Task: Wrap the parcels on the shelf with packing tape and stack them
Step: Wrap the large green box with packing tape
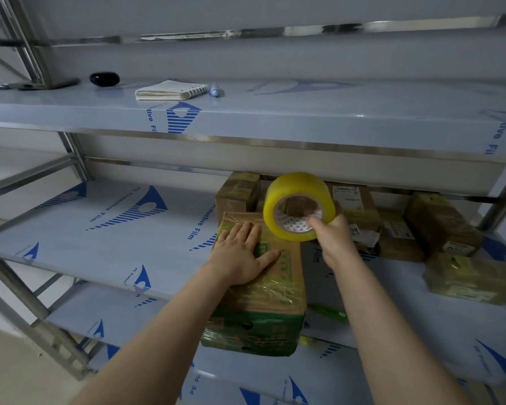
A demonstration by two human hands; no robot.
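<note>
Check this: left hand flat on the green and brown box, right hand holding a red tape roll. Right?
No, the head view shows the tape roll is yellow, not red. The left hand does lie flat on the green and brown box, and the right hand holds the roll.

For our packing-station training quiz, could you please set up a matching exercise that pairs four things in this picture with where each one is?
Things:
1 tape roll
2 notebook
3 left hand
4 black case

Places:
A flat on top of the green-printed parcel
B on the upper shelf, beside the pen
C held up by the right hand
D on the upper shelf, near the left post

Pairs: 1-C; 2-B; 3-A; 4-D
</note>
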